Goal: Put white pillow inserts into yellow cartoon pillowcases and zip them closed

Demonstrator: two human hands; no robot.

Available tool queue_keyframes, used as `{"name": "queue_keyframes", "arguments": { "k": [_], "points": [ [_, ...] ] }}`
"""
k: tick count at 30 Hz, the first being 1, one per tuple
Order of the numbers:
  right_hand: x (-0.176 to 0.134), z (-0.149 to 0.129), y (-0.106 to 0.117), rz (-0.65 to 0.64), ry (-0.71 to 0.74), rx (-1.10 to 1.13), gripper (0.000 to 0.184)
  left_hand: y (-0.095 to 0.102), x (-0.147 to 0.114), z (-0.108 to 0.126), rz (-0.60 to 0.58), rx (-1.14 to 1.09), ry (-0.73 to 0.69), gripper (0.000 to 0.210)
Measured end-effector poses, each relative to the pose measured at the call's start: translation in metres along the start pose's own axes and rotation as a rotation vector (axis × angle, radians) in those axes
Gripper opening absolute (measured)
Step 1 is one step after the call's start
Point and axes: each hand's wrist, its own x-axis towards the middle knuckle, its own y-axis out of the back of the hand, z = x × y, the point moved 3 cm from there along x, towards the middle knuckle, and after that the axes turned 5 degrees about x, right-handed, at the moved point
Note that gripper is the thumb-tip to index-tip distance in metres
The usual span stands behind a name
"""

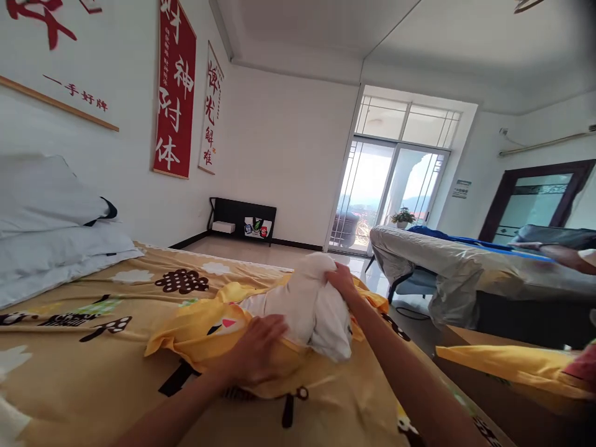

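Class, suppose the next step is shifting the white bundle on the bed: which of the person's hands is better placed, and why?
Probably the right hand: it is already against the upper right side of the white bundle. The left hand lies over the yellow fabric, nearer the bundle's lower left.

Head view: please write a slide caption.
Left hand on yellow cloth, right hand on white cushion, atop a patterned sheet.

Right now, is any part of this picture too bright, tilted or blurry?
In the head view, daylight washes out the glazed door; in the head view, the red scroll and the door frame lean, as wide-angle distortion or a tilted camera might cause; in the head view, the left hand looks slightly smeared.
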Motion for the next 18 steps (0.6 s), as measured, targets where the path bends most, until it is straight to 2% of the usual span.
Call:
{"name": "queue_keyframes", "arguments": {
  "k": [2, 5, 7, 9, 11, 13, 15, 18],
  "points": [
    [0.020, -0.067, -0.002, 0.018, 0.202, -0.081, 0.025, 0.003, 0.002, -0.017, 0.094, 0.194, 0.014, 0.080],
    [0.003, -0.150, -0.011, -0.040, 0.537, -0.201, 0.047, 0.001, 0.038, -0.049, 0.223, 0.399, 0.221, 0.068],
    [-0.024, -0.182, -0.023, -0.090, 0.809, -0.427, 0.055, 0.002, 0.072, -0.065, 0.241, 0.405, 0.279, 0.065],
    [-0.050, -0.191, -0.038, -0.123, 1.044, -0.698, 0.053, 0.005, 0.098, -0.071, 0.203, 0.332, 0.303, 0.064],
    [-0.071, -0.179, -0.051, -0.154, 1.171, -0.861, 0.044, 0.009, 0.101, -0.066, 0.110, 0.181, 0.359, 0.061],
    [-0.091, -0.149, -0.066, -0.224, 1.248, -0.917, 0.035, 0.011, 0.078, -0.048, -0.007, 0.032, 0.414, 0.051],
    [-0.116, -0.105, -0.085, -0.339, 1.318, -0.910, 0.029, 0.015, 0.034, -0.019, -0.149, -0.103, 0.376, 0.037],
    [-0.162, -0.025, -0.119, -0.557, 1.399, -0.808, 0.019, 0.035, -0.043, 0.029, -0.415, -0.354, 0.175, 0.030]
  ]
}}
